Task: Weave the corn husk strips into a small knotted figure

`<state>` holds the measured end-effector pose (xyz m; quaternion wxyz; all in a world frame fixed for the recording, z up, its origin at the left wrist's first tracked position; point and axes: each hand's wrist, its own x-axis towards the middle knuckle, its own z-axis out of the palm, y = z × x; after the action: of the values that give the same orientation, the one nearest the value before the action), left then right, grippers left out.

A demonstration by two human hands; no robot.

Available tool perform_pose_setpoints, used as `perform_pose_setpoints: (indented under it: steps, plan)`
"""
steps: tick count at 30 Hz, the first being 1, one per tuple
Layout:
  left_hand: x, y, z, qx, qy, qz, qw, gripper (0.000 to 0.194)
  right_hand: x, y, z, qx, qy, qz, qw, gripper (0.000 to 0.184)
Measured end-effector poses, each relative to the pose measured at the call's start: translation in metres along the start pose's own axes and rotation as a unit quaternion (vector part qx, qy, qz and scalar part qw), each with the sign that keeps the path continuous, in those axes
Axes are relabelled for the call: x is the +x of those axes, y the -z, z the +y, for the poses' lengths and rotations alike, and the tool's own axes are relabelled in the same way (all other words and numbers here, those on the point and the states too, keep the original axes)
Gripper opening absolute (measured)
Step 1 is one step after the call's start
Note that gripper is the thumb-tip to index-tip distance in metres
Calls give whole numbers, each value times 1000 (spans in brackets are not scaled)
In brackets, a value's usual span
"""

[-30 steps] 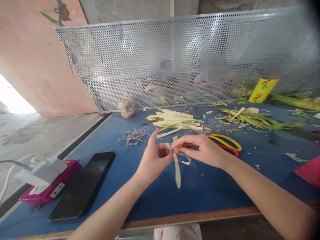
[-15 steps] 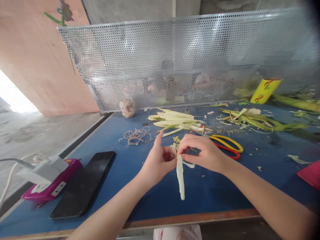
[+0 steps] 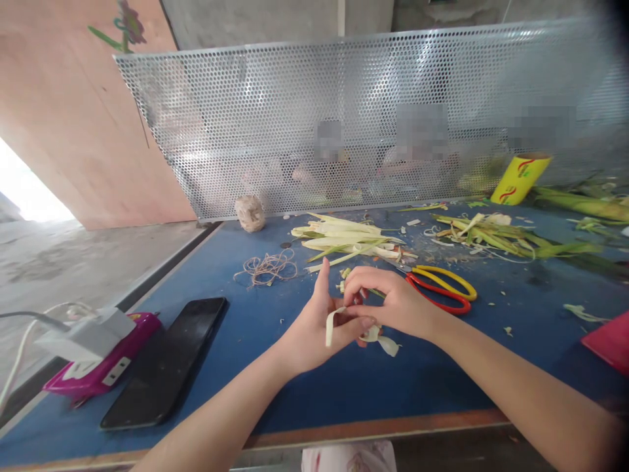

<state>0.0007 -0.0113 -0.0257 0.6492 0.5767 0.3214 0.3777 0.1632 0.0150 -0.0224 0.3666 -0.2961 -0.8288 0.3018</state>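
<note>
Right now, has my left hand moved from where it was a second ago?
Yes, slightly rightward: your left hand now sits farther from the tangled string.

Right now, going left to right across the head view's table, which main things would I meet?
Charger, phone, string, left hand, right hand, scissors, yellow roll, pink object.

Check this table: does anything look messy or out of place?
Yes: the twine lies in a loose tangle left of the pale husks, not wound up, and scraps litter the table, so it looks untidy.
</note>
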Motion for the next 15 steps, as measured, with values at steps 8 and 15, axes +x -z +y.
perform_pose_setpoints:
  steps: [8, 15]
  plan:
    - [3, 1, -3, -21, -52, -11, 998, 113, 1, -4, 10, 140, -178, 26, 974, 33]
    - [2, 5, -5, 50, -84, -12, 995, 107, 4, 1, 8, -35, -208, 52, 976, 45]
